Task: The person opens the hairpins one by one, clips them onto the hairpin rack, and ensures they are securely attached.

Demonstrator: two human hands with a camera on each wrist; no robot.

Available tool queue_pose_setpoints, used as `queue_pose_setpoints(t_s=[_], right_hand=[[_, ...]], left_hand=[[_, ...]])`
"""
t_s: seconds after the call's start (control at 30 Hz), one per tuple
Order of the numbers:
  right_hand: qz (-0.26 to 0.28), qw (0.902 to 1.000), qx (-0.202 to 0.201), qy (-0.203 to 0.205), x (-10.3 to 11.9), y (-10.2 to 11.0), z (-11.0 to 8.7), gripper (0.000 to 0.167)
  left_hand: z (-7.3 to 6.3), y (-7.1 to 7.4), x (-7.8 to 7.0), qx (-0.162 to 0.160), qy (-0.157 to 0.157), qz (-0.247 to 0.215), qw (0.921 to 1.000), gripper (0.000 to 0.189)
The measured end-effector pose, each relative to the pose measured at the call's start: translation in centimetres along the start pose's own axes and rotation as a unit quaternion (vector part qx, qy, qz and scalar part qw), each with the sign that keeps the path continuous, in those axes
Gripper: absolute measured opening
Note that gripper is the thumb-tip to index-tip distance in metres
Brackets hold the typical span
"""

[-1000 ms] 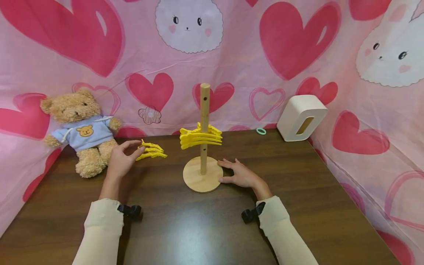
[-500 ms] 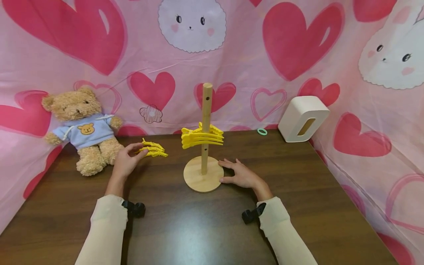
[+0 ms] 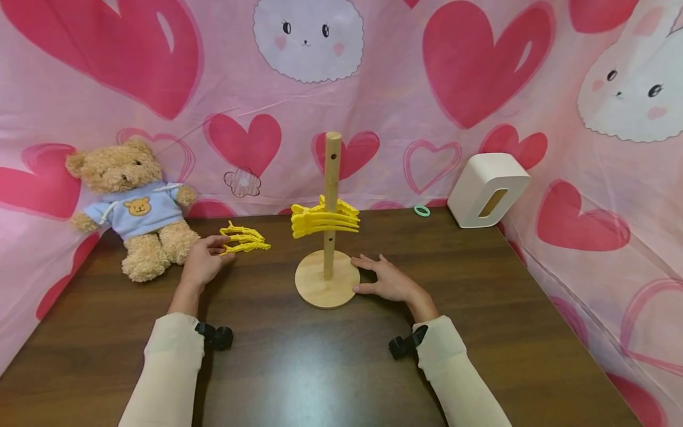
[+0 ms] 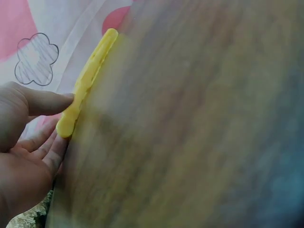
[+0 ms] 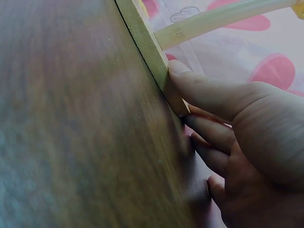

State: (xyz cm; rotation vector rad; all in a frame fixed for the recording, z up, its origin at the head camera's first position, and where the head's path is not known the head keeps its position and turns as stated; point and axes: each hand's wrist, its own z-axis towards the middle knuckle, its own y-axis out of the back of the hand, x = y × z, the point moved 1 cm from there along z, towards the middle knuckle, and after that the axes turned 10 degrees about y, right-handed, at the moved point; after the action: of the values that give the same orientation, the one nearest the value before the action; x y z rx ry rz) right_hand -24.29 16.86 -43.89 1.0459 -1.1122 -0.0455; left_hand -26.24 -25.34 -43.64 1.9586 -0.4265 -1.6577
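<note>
Two bare hands over a dark wood-grain table, well apart from each other. At the left hand, thumb on one side of the near end of a yellow pronged piece, fingers on the other; contact at the thumb tip, but no telling whether firmly pinched or only touched. Prongs of the piece on the table just ahead of that grip, pointed to its right. At the right hand, a loose, unclosed touch: thumb and fingertips against the rim of a round wooden base, fingers slightly spread. Left of those right fingertips, upright from the base, a wooden post with two dark holes in view. Around the post, between the two grips and higher than both, a yellow cluster of similar pronged shapes, well clear of the base. Just left of and beyond the left grip, a teddy bear in a light blue top, legs near the hand. Far beyond the right grip, near the pink heart-patterned cloth, a mint-green ring, and farther right a white box with an oblong opening. Back from both grips, cream sleeves and black wrist devices.
</note>
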Motion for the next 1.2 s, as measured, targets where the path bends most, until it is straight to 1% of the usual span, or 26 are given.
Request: queue_pose_setpoints(t_s=[0.23,0.3,0.47,0.6,0.77,0.83,0.93,1.03,1.2], right_hand=[[-0.001,1.0000,0.001,0.001,0.0,0.0,0.1,0.069],[-0.001,1.0000,0.001,0.001,0.0,0.0,0.2,0.069],[-0.003,1.0000,0.003,0.001,0.0,0.0,0.2,0.070],[-0.001,1.0000,0.003,0.000,0.0,0.0,0.2,0.070],[0.000,1.0000,0.002,-0.001,0.0,-0.1,0.2,0.069],[-0.001,1.0000,0.003,-0.002,-0.1,-0.1,0.2,0.069],[0.000,1.0000,0.003,-0.004,-0.1,-0.1,0.1,0.069],[0.002,1.0000,0.001,-0.004,-0.1,-0.1,0.0,0.069],[0.004,1.0000,0.001,-0.004,-0.1,0.0,0.0,0.069]], left_hand=[[-0.1,0.4,0.1,0.030,0.009,0.007,0.9995,0.052],[-0.2,0.5,0.0,0.036,0.009,0.023,0.9991,0.053],[-0.2,0.7,-0.2,0.041,0.000,0.082,0.9957,0.053],[-0.2,0.8,-0.3,0.042,0.001,0.099,0.9942,0.050],[-0.2,0.8,-0.4,0.058,0.007,0.086,0.9945,0.051],[-0.2,0.8,-0.4,0.065,0.005,0.076,0.9949,0.051],[-0.3,0.9,-0.6,0.069,-0.009,0.068,0.9952,0.052],[-0.4,0.9,-0.8,0.061,-0.022,0.058,0.9962,0.051],[-0.6,0.8,-1.1,0.034,-0.040,0.037,0.9979,0.050]])
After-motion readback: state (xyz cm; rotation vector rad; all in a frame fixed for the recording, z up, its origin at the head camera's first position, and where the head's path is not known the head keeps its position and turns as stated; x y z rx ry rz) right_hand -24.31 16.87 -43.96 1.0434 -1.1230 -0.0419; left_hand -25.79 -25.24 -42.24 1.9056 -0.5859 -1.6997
